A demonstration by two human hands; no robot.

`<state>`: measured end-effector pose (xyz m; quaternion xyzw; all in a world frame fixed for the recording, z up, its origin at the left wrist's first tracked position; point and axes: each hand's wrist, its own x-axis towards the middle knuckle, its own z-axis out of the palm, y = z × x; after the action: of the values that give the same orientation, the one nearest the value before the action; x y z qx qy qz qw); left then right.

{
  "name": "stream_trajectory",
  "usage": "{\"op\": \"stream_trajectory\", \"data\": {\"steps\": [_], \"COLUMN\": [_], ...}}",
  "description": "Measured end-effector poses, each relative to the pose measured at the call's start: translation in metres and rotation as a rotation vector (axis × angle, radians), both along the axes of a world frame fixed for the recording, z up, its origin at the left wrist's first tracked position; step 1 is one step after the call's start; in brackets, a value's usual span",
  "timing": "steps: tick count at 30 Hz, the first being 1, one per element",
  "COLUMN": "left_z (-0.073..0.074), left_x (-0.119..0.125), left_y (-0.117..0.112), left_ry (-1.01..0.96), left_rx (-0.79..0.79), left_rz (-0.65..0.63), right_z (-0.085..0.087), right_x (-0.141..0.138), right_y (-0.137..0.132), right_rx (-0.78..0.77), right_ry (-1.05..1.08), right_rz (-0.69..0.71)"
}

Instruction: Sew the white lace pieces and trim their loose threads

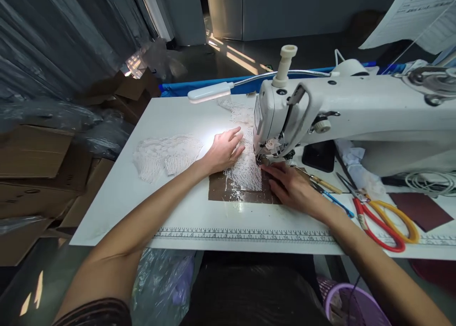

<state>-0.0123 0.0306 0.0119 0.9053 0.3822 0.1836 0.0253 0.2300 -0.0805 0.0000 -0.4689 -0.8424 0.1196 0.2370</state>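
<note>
A strip of white lace [246,173] lies over a brown sheet [224,188] beside the needle area of a white sewing machine [272,112]. My left hand [226,148] rests on the lace, fingers stretched out and spread, left of the machine head. Close to the presser foot, my right hand [287,183] lies low on the brown sheet, its fingers extended toward the lace's right edge. The fingertips there are partly hidden by the machine. More white lace pieces [171,155] lie on the table to the left.
A lit lamp [210,92] hangs above the table. Red-handled scissors [379,226], yellow-handled scissors [399,217], a black phone [318,155] and a maroon square [420,209] lie at right. A printed ruler [242,235] runs along the front edge. Cardboard boxes [35,150] stand at left.
</note>
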Motion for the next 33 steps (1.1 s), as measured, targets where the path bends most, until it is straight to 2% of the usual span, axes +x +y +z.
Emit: {"op": "stream_trajectory", "data": {"steps": [3,7,9,16,20,27,33], "left_z": [0.004,0.003,0.001,-0.002,-0.003,-0.008,-0.01], "left_x": [-0.003,0.0,0.002,0.005,0.006,0.005,0.006], "left_y": [-0.023,-0.051,-0.058,-0.063,-0.065,-0.061,-0.058], "left_ry": [-0.056,-0.069,-0.057,-0.079,-0.145,-0.184,-0.23], "left_rx": [0.036,-0.064,-0.109,-0.153,-0.13,-0.156,-0.191], "left_rz": [-0.096,-0.326,-0.382,-0.316,-0.289,-0.383,-0.362], "right_z": [0.01,0.02,0.021,0.018,0.008,0.001,0.001], "right_x": [0.012,0.014,0.01,-0.005,-0.01,-0.008,-0.008], "right_y": [0.002,0.006,0.008,0.008,0.008,0.01,0.006], "right_rx": [-0.076,-0.108,-0.122,-0.181,-0.163,-0.153,-0.152], "right_ry": [0.004,0.062,0.097,0.131,0.13,0.194,0.156], "right_rz": [0.032,0.065,0.08,0.189,0.168,0.177,0.183]}}
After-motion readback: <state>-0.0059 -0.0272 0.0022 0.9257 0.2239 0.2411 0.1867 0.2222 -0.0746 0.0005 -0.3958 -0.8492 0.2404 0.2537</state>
